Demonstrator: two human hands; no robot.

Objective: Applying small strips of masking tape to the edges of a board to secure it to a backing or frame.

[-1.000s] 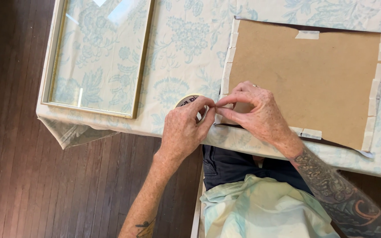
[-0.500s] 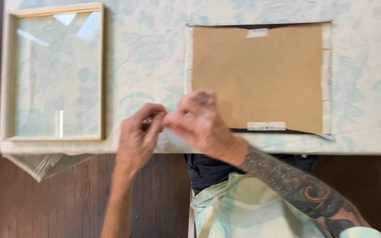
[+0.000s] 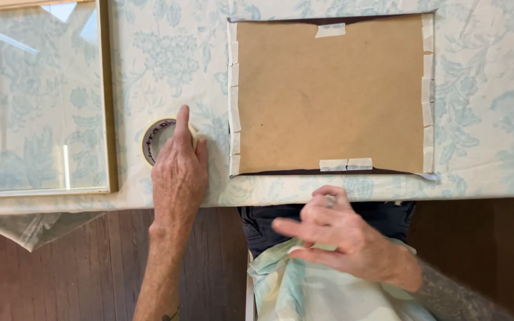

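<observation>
On the worktop's near edge, the left hand (image 3: 178,172) lies flat, fingers together, over the tape roll (image 3: 157,139), just left of the board (image 3: 328,95), while the right hand (image 3: 340,235) hangs off the edge nearer the body, loosely spread, empty

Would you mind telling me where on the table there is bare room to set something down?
The floral tablecloth is bare right of the taped brown backing board. A narrower strip lies free between the glass frame and the board, above the tape roll. Lower down, that strip is crowded: the left hand rests on the roll. The right hand hovers off the table's front edge.
</observation>
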